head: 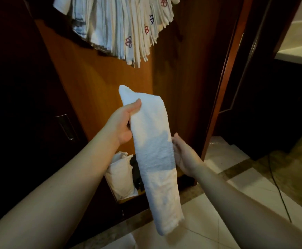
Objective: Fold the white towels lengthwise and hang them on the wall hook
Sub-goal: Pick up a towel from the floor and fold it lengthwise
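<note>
Above the left grip (123, 121) bare wooden panel (100, 81) lies open up to the hung towels (121, 27); below both grips, a white bag (121, 177) crowds the cabinet foot.

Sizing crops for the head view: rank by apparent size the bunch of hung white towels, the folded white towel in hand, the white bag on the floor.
1-2. Hung white towels and folded white towel: alike; the bunch is cropped.
3. White bag, partly hidden.

Floor (209, 229): pale tiles with darker stone border strips. White bag (121, 178) sits at the wardrobe's foot, a dark item (136, 175) (can't identify) just beside it. Black cable (279, 191) runs along the floor's right edge.
</note>
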Motion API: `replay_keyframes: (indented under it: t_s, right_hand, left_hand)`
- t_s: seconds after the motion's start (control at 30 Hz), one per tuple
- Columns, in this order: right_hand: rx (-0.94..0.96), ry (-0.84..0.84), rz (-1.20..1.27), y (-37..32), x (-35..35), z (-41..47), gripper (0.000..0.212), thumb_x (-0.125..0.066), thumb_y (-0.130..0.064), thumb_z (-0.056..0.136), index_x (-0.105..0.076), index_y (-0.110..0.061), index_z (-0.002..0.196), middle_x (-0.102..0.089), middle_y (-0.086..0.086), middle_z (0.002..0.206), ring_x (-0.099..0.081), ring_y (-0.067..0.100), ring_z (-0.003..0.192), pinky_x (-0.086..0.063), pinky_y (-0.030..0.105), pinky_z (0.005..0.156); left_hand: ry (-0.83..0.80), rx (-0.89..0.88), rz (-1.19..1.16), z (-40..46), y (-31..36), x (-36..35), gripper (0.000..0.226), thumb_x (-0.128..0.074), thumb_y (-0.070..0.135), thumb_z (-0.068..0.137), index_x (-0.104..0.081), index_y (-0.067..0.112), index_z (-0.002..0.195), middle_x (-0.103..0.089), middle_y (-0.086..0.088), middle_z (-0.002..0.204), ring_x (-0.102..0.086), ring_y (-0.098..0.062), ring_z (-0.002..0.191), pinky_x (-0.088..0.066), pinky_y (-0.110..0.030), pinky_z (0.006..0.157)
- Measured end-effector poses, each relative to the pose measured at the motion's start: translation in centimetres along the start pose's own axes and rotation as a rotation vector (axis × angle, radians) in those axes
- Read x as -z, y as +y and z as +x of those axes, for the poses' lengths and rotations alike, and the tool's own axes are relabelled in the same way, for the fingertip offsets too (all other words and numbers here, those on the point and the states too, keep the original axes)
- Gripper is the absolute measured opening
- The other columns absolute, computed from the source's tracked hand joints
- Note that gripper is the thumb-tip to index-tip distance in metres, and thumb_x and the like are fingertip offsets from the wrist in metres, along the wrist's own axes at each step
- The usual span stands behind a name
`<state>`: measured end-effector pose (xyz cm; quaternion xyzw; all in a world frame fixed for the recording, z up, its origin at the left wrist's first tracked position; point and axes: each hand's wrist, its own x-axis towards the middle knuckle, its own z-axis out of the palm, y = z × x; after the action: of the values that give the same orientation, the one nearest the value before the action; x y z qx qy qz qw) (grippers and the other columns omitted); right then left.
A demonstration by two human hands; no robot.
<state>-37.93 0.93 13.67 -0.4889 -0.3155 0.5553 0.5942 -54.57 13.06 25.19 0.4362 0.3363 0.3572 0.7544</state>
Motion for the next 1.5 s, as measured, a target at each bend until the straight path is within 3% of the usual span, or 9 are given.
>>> replay_keyframes:
  t_s: [0.23,0.33,0.53,0.7,0.97,1.07,1.13,1.3,1.5]
  right_hand:
    - [0.207,0.211,-0.351,3.0,-0.9,-1.6,0.055,-0.071,-0.075,0.066,-0.048,-0.053,0.111,-0.060,-0.009,0.124,-0.063,0.004,0.112,-0.056,0.021,0.083]
    - [0.267,0.187,-0.387,2.4,-1.7,-1.7,0.043,-0.076,-0.056,0.080,-0.052,-0.046,0.114,-0.066,-0.013,0.116,-0.064,-0.013,0.098,-0.052,0.008,0.070]
    - [0.368,0.201,-0.698,0.6,-2.6,-2.3,0.002,-0.054,-0.044,0.100,-0.056,-0.044,0.099,-0.070,-0.007,0.094,-0.066,0.004,0.083,-0.054,0.024,0.066]
    - [0.455,0.210,-0.842,0.2,-2.5,-2.5,0.022,-0.040,-0.028,0.107,-0.053,-0.027,0.089,-0.060,0.009,0.078,-0.055,0.020,0.067,-0.036,0.026,0.053]
    - [0.434,0.314,-0.610,-1.2,-2.8,-3.2,0.009,-0.042,-0.042,0.106,-0.051,-0.041,0.106,-0.066,-0.009,0.093,-0.062,-0.005,0.080,-0.046,0.010,0.061]
    - [0.256,0.075,-0.343,-2.3,-2.0,-3.3,0.063,-0.065,-0.062,0.086,-0.046,-0.030,0.136,-0.070,-0.032,0.106,-0.066,-0.011,0.096,-0.053,0.013,0.072]
    - [0.050,-0.187,-0.094,-3.0,-1.3,-3.6,0.088,-0.089,-0.059,0.059,-0.057,-0.014,0.128,-0.076,-0.007,0.109,-0.072,0.010,0.102,-0.058,0.024,0.079]
    - [-0.240,-0.519,-0.214,-4.4,-0.2,-4.1,0.087,-0.100,-0.045,0.044,-0.065,-0.012,0.116,-0.076,0.003,0.109,-0.071,0.019,0.103,-0.057,0.032,0.090]
    - [-0.225,-0.461,-0.332,-6.3,-0.9,-5.1,0.049,-0.081,-0.034,0.074,-0.066,-0.013,0.116,-0.075,0.002,0.113,-0.071,0.018,0.105,-0.056,0.030,0.092]
  left_hand:
    - [0.005,-0.002,0.021,0.1,0.4,0.1,0.048,-0.076,0.025,0.085,-0.054,0.015,0.126,-0.077,-0.010,0.104,-0.075,-0.029,0.091,-0.059,-0.055,0.081]
    - [-0.009,-0.021,0.034,-0.1,0.7,0.1,0.047,-0.076,0.025,0.085,-0.055,0.016,0.126,-0.077,-0.009,0.104,-0.074,-0.029,0.093,-0.058,-0.055,0.082]
    - [-0.062,-0.051,0.088,-0.9,1.5,-0.3,0.042,-0.074,0.031,0.087,-0.057,0.017,0.123,-0.077,-0.007,0.104,-0.074,-0.026,0.094,-0.060,-0.049,0.078]
    - [-0.060,-0.090,0.175,-1.7,2.6,-0.9,0.049,-0.076,0.037,0.082,-0.061,0.015,0.123,-0.077,-0.005,0.105,-0.074,-0.024,0.097,-0.058,-0.043,0.080]
    - [-0.058,-0.138,0.191,-2.2,4.0,-1.5,0.047,-0.072,0.041,0.088,-0.057,0.015,0.124,-0.077,-0.006,0.105,-0.074,-0.024,0.097,-0.062,-0.040,0.075]
    - [-0.009,-0.142,0.121,-2.0,4.6,-1.7,0.050,-0.075,0.036,0.088,-0.057,0.012,0.128,-0.076,-0.010,0.108,-0.074,-0.028,0.098,-0.059,-0.050,0.087]
    - [0.031,-0.129,0.100,-1.7,4.9,-1.9,0.048,-0.075,0.033,0.087,-0.058,0.011,0.126,-0.077,-0.011,0.105,-0.075,-0.030,0.094,-0.058,-0.053,0.087]
    - [0.117,-0.041,0.136,-0.5,5.3,-2.8,0.037,-0.073,0.030,0.090,-0.057,0.011,0.118,-0.077,-0.012,0.091,-0.076,-0.031,0.082,-0.061,-0.054,0.077]
    - [0.114,0.100,0.203,1.4,4.5,-2.7,0.028,-0.061,0.031,0.099,-0.056,0.008,0.114,-0.077,-0.015,0.098,-0.076,-0.030,0.084,-0.062,-0.046,0.066]
